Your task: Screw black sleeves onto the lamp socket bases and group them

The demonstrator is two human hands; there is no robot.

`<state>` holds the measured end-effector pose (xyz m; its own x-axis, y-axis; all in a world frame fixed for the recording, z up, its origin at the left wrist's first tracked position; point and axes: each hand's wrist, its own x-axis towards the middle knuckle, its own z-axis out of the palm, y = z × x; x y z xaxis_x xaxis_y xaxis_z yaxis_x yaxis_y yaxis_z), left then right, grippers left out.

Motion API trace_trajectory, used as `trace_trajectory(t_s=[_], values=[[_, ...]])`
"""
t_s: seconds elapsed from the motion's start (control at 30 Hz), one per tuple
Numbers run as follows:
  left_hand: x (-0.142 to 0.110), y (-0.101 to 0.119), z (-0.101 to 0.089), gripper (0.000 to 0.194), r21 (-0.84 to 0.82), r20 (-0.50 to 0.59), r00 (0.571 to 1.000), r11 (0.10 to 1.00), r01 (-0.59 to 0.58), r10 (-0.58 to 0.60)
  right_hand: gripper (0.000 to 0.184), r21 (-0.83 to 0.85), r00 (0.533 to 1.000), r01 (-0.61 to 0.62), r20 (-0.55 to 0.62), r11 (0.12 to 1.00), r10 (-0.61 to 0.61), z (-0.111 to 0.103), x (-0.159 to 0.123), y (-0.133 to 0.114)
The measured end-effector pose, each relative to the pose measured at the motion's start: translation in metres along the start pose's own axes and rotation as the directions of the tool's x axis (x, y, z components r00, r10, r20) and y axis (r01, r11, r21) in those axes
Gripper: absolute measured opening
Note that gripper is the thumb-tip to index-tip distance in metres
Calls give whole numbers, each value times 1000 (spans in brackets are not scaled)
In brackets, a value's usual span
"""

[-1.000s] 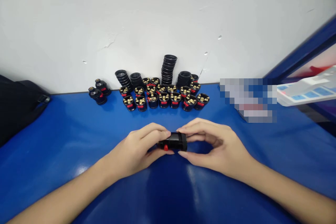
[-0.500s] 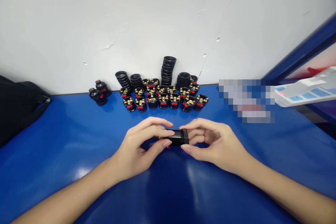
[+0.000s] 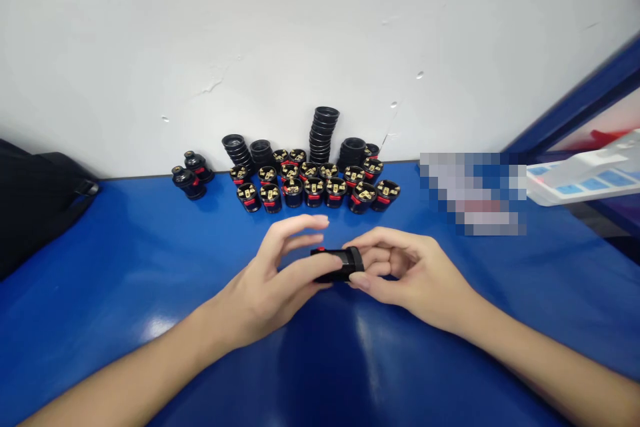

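A short black cylinder that looks like a lamp socket (image 3: 345,271) lies sideways between my hands, just above the table. Its red switch now shows on the upper left side, and a wider black ring (image 3: 355,257) sits around its right end. My left hand (image 3: 273,283) grips the socket body with the thumb along the near face. Two of its fingers stretch away from the part, and the others are partly hidden beneath. At the ring end, my right hand (image 3: 415,267) pinches with thumb and fingertips, its other fingers curled.
Rows of black socket bodies (image 3: 314,192) with brass contacts and red switches stand behind my hands. Stacked black rings (image 3: 324,137) rise by the wall. Two capped sockets (image 3: 187,183) stand left, near a black bag (image 3: 40,207). A white tray (image 3: 575,193) is at right.
My left hand has turned, its thumb moving up over the socket and its index and middle fingers lifting off. The red switch has rolled from the underside to the top. My right hand stays at the ring.
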<state>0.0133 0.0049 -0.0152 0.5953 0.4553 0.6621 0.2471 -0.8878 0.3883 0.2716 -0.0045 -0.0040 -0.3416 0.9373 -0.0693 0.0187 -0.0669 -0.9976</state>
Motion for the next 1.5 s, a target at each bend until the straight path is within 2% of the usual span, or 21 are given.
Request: trace_trajectory(t_s=[0.1, 0.13, 0.2, 0.23, 0.3, 0.37, 0.43, 0.5, 0.6, 0.63, 0.73, 0.77, 0.87, 0.93, 1.0, 1.13, 1.23, 1.3, 1.37, 1.43, 1.5], values=[[5, 3, -5, 70, 32, 15, 991, 991, 132, -133, 32, 24, 1000, 29, -9, 999, -29, 0, 0, -1], [5, 4, -6, 69, 42, 40, 978, 978, 203, -205, 33, 27, 999, 42, -13, 999, -42, 1, 0, -1], [5, 7, -7, 50, 51, 97, 935, 940, 338, -341, 36, 23, 998, 59, -20, 998, -59, 1, 0, 0], [5, 8, -7, 42, 47, 122, 914, 922, 384, -387, 37, 16, 998, 62, -21, 998, -61, 1, 0, 1], [2, 9, -7, 41, 5, 148, 896, 906, 423, -419, 38, -6, 998, 54, -19, 999, -54, 0, 0, 2], [0, 7, -6, 54, -58, 139, 911, 915, 398, -388, 37, -26, 999, 34, -16, 999, -35, 0, 0, 3], [-1, 2, -4, 61, -95, 100, 949, 946, 310, -301, 35, -25, 1000, 11, -10, 1000, -11, 0, -1, 3], [-1, -2, -2, 59, -94, 53, 985, 982, 166, -162, 32, -10, 1000, -15, -1, 1000, 15, 2, -2, 3], [1, -5, -1, 57, -53, 3, 1000, 998, 25, -25, 31, 12, 999, -39, 12, 999, 38, 4, -4, 3], [2, -4, -1, 56, -29, 5, 999, 999, 35, -34, 31, 17, 999, -41, 14, 999, 41, 4, -4, 3], [6, 2, -5, 75, 18, 90, 980, 984, 176, -177, 34, 30, 999, -36, 13, 999, 36, 5, -3, 4], [7, 5, -7, 72, 17, 129, 964, 973, 231, -231, 35, 32, 999, -32, 12, 999, 31, 4, -3, 4], [8, 9, -9, 46, -1, 195, 928, 947, 322, -316, 37, 35, 1000, -9, 5, 999, 9, 4, -1, 5], [6, 10, -9, 44, -6, 183, 931, 946, 324, -317, 37, 37, 1000, -2, 6, 999, 1, 4, -1, 4], [4, 8, -7, 52, -25, 142, 949, 957, 288, -282, 35, 37, 1000, -2, 10, 999, 2, 3, -1, 4], [0, 1, -2, 55, -42, 19, 989, 989, 144, -144, 30, 36, 1000, -24, 17, 999, 23, 3, -1, 5], [0, -2, 1, 58, -28, -7, 996, 996, 84, -85, 31, 26, 1000, -24, 16, 999, 24, 3, -1, 5], [0, 0, 1, 72, -16, 30, 988, 988, 150, -150, 32, 11, 1000, -17, 17, 1000, 16, 3, -1, 5], [1, 3, -1, 81, -17, 93, 961, 965, 263, -260, 34, -4, 1000, -12, 14, 1000, 12, 4, -1, 4], [1, 7, -4, 71, -26, 150, 933, 942, 334, -327, 35, -16, 1000, -12, 5, 1000, 12, 4, -1, 4], [2, 9, -5, 64, -32, 170, 929, 941, 338, -328, 35, -23, 1000, -12, 3, 1000, 12, 4, -1, 4]])
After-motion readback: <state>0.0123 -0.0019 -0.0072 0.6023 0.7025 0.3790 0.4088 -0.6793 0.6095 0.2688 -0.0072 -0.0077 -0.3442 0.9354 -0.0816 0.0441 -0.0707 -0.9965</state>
